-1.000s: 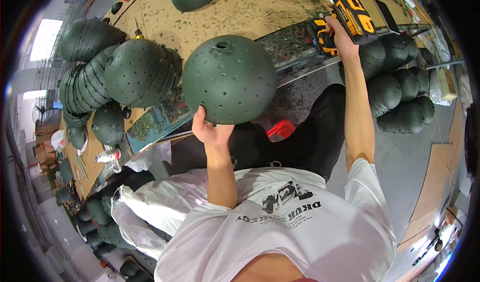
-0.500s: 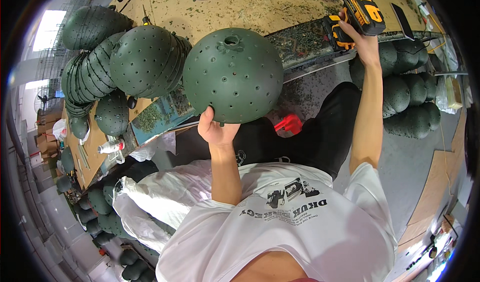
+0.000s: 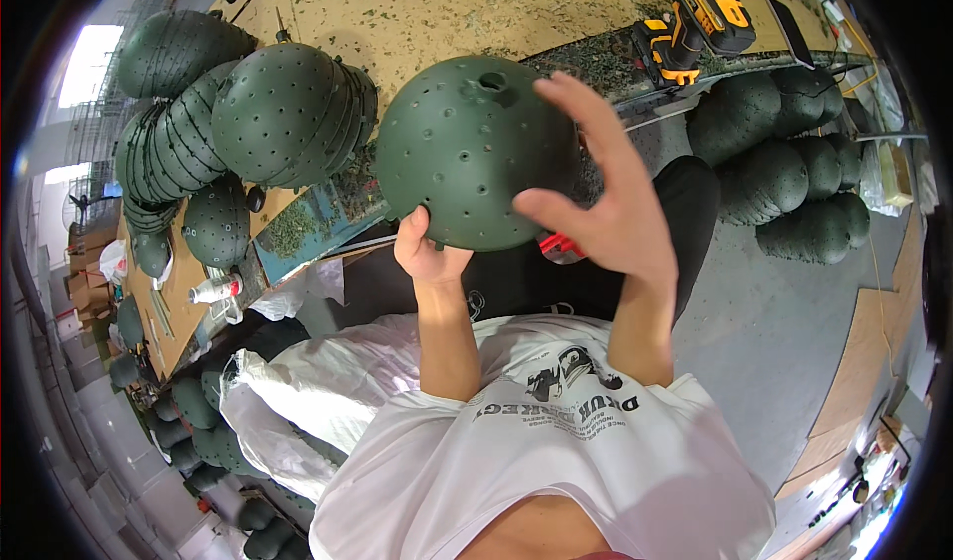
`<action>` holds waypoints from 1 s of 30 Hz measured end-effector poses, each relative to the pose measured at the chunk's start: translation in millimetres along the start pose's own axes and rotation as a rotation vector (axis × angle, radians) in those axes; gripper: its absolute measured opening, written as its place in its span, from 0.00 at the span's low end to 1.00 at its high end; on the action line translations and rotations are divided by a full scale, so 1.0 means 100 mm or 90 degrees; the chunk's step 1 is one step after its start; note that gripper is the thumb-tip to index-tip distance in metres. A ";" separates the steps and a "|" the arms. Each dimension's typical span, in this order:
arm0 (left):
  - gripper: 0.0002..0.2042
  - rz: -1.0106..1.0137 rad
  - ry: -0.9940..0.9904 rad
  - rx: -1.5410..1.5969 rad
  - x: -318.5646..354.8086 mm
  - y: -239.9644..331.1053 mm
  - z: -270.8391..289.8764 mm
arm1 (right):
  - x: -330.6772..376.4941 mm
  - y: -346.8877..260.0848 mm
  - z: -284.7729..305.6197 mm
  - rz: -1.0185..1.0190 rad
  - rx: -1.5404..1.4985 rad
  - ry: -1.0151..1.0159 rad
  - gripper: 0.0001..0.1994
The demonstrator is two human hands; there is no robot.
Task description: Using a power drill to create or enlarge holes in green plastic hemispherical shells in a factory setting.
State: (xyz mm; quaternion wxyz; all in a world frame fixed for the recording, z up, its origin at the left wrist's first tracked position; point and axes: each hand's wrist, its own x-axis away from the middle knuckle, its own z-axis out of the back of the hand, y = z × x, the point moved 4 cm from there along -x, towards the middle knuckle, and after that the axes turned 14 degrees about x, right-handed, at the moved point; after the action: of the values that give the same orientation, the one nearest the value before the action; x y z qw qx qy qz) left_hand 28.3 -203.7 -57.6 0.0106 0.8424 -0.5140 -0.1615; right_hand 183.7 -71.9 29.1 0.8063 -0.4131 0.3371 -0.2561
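A dark green domed shell, dotted with small holes and with one larger hole near its far side, is held up over my lap. My left hand grips its near edge, thumb on the outer surface and the other fingers hidden beneath. My right hand is beside the shell's right side, thumb and fingers spread; whether it touches the shell I cannot tell. A yellow and black cordless drill rests at the right of the workbench, out of both hands.
Nested stacks of similar shells stand on the bench at left, and more shells are piled at right below its edge. Green shavings litter the bench. A dark phone lies right of the drill. A bottle stands at the left bench edge.
My right hand has let go of the drill and come left to the shell. The shell has shifted slightly right and turned in my left hand, its large hole now further right.
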 end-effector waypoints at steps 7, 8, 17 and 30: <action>0.25 -0.055 0.032 -0.009 0.10 0.09 -0.01 | 0.00 -0.15 -0.34 0.041 0.071 0.014 0.43; 0.25 -0.062 0.034 -0.012 0.11 0.11 -0.01 | 0.01 -0.15 -0.35 0.041 0.071 0.014 0.43; 0.25 -0.073 0.017 -0.025 0.11 0.16 -0.02 | 0.01 -0.21 -0.39 0.069 0.081 0.034 0.43; 0.27 -0.087 0.041 -0.059 0.15 0.20 -0.06 | 0.04 -0.27 -0.41 0.073 0.115 0.031 0.44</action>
State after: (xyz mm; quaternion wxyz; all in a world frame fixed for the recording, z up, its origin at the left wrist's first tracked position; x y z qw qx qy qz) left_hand 18.8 -226.8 -51.9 0.0548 0.8790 -0.4464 -0.1582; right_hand 151.6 -108.9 32.6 0.8450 -0.3127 0.3555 -0.2487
